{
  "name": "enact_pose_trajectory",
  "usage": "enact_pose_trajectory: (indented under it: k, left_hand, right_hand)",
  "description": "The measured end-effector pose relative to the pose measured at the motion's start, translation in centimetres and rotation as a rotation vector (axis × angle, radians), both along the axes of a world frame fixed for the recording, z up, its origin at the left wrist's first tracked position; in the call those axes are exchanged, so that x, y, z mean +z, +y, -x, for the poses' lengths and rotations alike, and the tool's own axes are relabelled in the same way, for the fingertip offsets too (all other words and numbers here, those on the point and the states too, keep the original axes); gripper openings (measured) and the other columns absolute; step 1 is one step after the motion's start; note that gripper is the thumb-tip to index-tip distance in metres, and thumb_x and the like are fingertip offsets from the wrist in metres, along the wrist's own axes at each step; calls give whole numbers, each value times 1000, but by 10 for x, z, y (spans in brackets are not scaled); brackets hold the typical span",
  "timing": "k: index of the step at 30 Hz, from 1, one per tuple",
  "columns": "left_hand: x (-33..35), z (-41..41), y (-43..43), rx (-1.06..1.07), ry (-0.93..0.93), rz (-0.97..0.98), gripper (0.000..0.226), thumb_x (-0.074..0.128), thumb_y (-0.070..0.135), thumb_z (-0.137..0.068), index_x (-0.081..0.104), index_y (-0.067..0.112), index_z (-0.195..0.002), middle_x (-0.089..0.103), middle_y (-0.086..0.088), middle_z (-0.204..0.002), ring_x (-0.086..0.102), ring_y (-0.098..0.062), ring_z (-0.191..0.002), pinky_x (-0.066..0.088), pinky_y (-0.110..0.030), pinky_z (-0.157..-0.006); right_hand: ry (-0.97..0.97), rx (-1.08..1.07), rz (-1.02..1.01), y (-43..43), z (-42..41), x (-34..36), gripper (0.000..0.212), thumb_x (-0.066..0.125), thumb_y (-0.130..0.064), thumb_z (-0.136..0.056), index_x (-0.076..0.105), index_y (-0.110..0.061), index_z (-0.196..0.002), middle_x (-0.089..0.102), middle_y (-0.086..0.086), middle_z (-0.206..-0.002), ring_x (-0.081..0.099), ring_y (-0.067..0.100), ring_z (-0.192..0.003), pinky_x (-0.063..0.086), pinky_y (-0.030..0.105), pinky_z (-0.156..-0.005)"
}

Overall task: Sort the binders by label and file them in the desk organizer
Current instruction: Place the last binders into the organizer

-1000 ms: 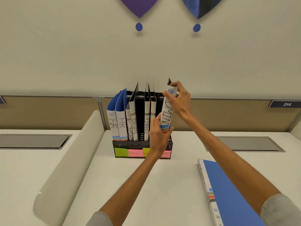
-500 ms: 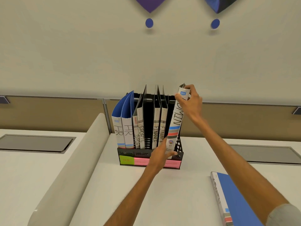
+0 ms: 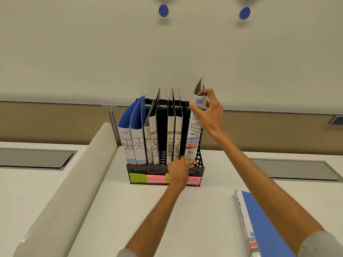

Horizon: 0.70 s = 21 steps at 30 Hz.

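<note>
While left hand (image 3: pixel 177 171), right hand (image 3: pixel 208 113) grip one ADMIN binder (image 3: pixel 193 139): six filed binders (image 3: pixel 137 143), one flat binder (image 3: pixel 264 226).

The right hand (image 3: pixel 209 112) covers the first letters handwritten on the white-spined binder (image 3: pixel 193 138), so only "MIN" is legible. The fine print at the spine's foot is too small to read. The left hand (image 3: pixel 178 171) hides most of a yellow sticky label (image 3: pixel 167 178) on the black mesh desk organizer (image 3: pixel 144 170). The pink sticky label (image 3: pixel 156 179) has writing too faint to read. The bottom edge cuts off the blue binder (image 3: pixel 263 223) lying flat on the white table (image 3: pixel 204 219).
</note>
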<state>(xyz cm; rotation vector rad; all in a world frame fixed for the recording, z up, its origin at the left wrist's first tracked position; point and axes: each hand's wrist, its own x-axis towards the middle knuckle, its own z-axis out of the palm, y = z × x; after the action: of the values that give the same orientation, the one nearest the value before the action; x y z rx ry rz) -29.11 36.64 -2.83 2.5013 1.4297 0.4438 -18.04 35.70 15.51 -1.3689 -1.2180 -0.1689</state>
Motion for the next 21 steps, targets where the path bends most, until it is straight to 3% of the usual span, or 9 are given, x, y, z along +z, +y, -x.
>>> enact_pose_trajectory:
  k: [8,11,14,18,21]
  left_hand:
    - [11,-4,-7,-5,172,-34,54,35,60,-95,57,13,-111,70,-6,-100,67,-23,-94,47,-32,-73]
    - [5,-2,-11,-41,168,-24,35,48,39,-100,49,9,-119,69,-7,-107,66,-26,-101,51,-36,-80]
    - [-1,-1,-15,-21,81,-2,30,45,34,-102,48,9,-119,69,-10,-109,66,-29,-102,50,-40,-81]
    - [-1,-3,-14,8,31,-22,31,43,39,-102,54,13,-113,71,-8,-104,67,-27,-96,48,-36,-75]
    - [-3,-3,-12,18,19,-29,31,45,41,-101,55,13,-110,71,-7,-101,68,-25,-93,48,-35,-72]
  right_hand:
    - [-12,29,82,-6,-6,3,32,70,-35,-85,49,-22,-104,62,2,-99,64,18,-75,50,24,-61]
    - [-14,-4,100,-8,-8,3,33,68,-40,-85,48,-21,-103,60,3,-100,62,19,-76,52,28,-63]
    - [-16,-33,95,-9,-6,8,34,66,-45,-84,46,-19,-93,56,2,-91,56,15,-71,50,29,-61]
    - [-57,-121,49,-10,-3,13,41,60,-54,-80,42,-17,-78,47,-5,-75,41,4,-64,34,14,-59]
    - [-61,-150,20,-15,-3,6,39,60,-50,-79,41,-17,-73,43,-8,-71,37,1,-62,31,11,-56]
